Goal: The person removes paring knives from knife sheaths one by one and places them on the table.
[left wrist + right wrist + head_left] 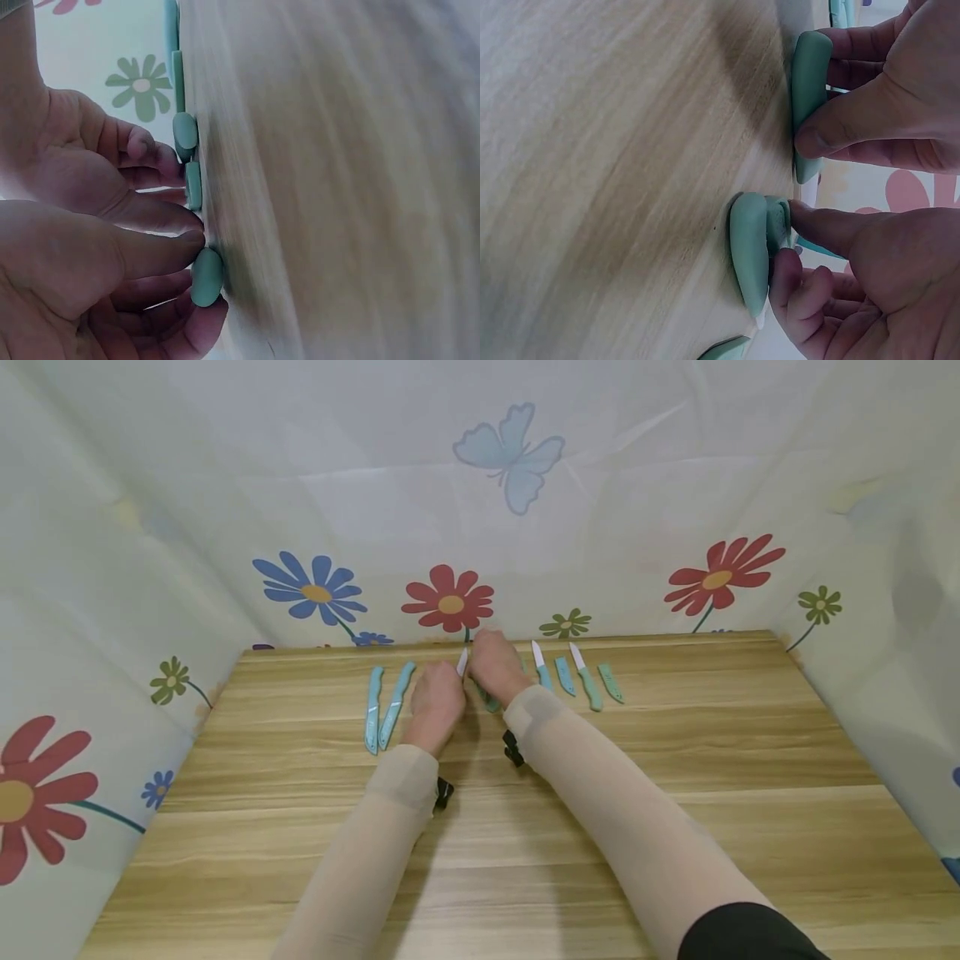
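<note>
In the head view my left hand [437, 697] grips a paring knife whose white blade [462, 662] points to the back. Its green handle [810, 105] lies between thumb and fingers, close over the table. Just to the right, my right hand [498, 664] pinches a green knife sheath [778, 225] between thumb and fingertip. Beside that sheath lies another green knife handle [748, 247], partly under the right hand in the head view. The right hand [97, 157] appears above the left hand [90, 277] in the left wrist view.
Two sheathed blue knives [372, 710] lie to the left. To the right are a bare blue knife [542, 668], a blue sheath [566, 677], a bare green knife [585, 677] and a green sheath [611, 683]. A flowered curtain [615, 510] stands behind the wooden table [675, 827].
</note>
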`<state>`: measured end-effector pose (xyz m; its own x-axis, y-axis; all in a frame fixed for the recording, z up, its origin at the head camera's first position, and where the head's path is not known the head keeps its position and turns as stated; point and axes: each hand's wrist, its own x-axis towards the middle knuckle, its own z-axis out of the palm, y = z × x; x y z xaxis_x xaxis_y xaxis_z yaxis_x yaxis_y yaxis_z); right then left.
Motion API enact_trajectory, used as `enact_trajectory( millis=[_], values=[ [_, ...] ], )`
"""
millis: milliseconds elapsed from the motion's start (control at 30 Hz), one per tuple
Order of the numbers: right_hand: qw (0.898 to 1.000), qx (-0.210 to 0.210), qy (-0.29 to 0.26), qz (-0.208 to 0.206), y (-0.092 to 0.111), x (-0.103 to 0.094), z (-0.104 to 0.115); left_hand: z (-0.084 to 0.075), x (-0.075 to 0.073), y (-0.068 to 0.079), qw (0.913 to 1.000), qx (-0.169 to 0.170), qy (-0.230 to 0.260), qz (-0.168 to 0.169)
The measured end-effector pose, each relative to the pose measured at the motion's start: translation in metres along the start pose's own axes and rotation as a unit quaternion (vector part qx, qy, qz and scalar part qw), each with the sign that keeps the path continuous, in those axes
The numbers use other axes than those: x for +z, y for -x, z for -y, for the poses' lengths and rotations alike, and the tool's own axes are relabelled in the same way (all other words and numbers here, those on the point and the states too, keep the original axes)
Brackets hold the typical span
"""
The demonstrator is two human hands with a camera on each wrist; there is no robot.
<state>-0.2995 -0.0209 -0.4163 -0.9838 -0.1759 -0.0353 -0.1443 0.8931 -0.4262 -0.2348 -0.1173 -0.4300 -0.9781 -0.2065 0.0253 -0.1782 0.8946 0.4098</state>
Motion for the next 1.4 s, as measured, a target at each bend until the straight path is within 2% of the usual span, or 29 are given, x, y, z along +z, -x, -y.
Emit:
enact_trajectory(
  millis=[267,467,700,933,1100,1400],
  values=[
    [1.000,-0.016,0.020,0.001,0.002,0.001,0.000,0.000,-0.001,0.002,0.9999,-0.007,-0.002,0.009],
    [1.000,-0.007,0.009,0.002,0.006,-0.002,0.001,0.001,-0.001,0.003,0.9999,0.000,-0.006,0.008],
    [1.000,0.004,0.005,0.022,0.010,-0.008,-0.002,0.004,-0.001,0.004,0.9998,0.011,-0.012,0.007],
    [0.999,-0.028,0.011,0.016,0.024,-0.018,-0.008,0.008,-0.004,0.009,0.9990,0.036,-0.026,-0.005],
    [0.999,-0.028,0.004,0.027,0.032,-0.024,-0.014,0.008,-0.007,0.014,0.9978,0.054,-0.037,-0.010],
    [0.997,-0.066,0.029,0.000,0.050,-0.030,-0.026,0.006,-0.019,0.019,0.9969,0.071,-0.031,-0.013]
  ],
)
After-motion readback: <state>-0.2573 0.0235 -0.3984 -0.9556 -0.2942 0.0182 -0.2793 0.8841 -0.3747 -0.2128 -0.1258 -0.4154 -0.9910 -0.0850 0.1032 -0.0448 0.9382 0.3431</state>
